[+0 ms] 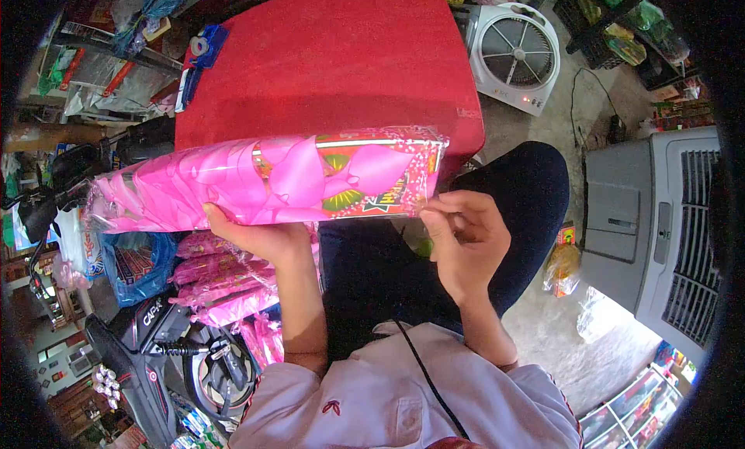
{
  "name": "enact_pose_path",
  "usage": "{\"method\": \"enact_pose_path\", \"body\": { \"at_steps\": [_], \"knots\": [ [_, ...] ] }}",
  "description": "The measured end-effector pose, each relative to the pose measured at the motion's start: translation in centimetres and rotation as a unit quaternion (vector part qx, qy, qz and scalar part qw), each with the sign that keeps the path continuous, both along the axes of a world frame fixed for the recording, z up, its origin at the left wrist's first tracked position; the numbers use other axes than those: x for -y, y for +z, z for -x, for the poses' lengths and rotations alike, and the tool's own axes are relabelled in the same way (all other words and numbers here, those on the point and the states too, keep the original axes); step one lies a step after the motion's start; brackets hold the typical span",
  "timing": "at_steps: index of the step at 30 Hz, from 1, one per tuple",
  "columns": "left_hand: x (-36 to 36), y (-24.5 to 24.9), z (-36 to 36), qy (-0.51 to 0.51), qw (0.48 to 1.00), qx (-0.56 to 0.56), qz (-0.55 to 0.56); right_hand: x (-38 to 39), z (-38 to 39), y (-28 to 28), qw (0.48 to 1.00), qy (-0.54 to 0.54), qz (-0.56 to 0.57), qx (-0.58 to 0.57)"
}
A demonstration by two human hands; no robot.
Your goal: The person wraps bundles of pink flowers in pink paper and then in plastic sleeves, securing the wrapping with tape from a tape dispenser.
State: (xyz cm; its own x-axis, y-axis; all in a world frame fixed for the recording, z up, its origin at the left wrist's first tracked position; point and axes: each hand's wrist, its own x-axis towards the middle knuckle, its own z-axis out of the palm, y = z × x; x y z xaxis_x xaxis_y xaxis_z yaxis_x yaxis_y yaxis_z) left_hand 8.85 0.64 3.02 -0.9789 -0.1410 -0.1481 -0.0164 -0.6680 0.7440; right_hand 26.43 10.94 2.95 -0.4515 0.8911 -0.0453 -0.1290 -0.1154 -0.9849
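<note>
A long pink package (287, 181) in clear shiny plastic lies across my view, in front of the red table. Fruit pictures and printed lettering show at its right end. From below, my left hand (260, 238) supports the package, its thumb along the near side and the other fingers hidden underneath. My right hand (472, 243) is at the package's lower right corner, with thumb and fingertips pinched together on the edge of the plastic wrap.
Behind the package is a red table (334, 61) with a blue tape dispenser (206, 47). A fan (516, 53) and a grey air cooler (656, 216) stand right. Several similar pink packages (221, 278), a blue bag (140, 274) and a motorbike (147, 364) are left.
</note>
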Motion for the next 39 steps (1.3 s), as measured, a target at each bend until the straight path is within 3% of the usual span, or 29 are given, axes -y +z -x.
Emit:
{"method": "enact_pose_path", "body": {
  "at_steps": [2,5,9,17,20,24,25,27,30,39],
  "knots": [
    [-0.1,0.2,-0.1,0.006,1.0,0.006,0.001,0.4,-0.1,-0.8,0.998,0.004,-0.062,0.002],
    [-0.2,0.7,-0.2,0.001,1.0,0.016,-0.005,0.0,-0.2,-0.4,0.966,0.0,-0.252,0.049],
    [0.5,-0.6,0.9,-0.02,1.0,0.011,-0.011,0.0,0.6,-0.3,0.948,-0.012,-0.316,0.029],
    [0.6,-0.8,1.3,-0.016,1.0,-0.004,0.004,0.2,1.2,0.3,0.976,0.037,-0.214,0.0],
    [0.5,-0.5,1.1,-0.015,1.0,-0.004,-0.009,-0.4,1.4,0.5,0.974,0.052,-0.219,-0.005],
    [1.0,-0.9,1.0,-0.014,1.0,-0.01,-0.008,-1.8,1.7,0.9,0.966,-0.01,-0.257,-0.006],
    [1.1,-0.9,1.0,-0.015,1.0,-0.017,-0.002,-2.4,1.7,0.8,0.973,-0.017,-0.229,0.006],
    [1.1,-0.9,0.9,-0.015,1.0,-0.018,-0.003,-2.8,2.1,1.5,0.998,0.021,-0.047,-0.045],
    [1.2,-1.0,0.7,-0.031,0.999,-0.012,-0.014,-3.9,1.8,0.4,0.993,0.096,-0.068,-0.029],
    [0.3,-0.4,-0.1,-0.026,1.0,-0.009,-0.001,-4.2,1.7,0.8,0.995,0.101,-0.022,0.007]
  ]
}}
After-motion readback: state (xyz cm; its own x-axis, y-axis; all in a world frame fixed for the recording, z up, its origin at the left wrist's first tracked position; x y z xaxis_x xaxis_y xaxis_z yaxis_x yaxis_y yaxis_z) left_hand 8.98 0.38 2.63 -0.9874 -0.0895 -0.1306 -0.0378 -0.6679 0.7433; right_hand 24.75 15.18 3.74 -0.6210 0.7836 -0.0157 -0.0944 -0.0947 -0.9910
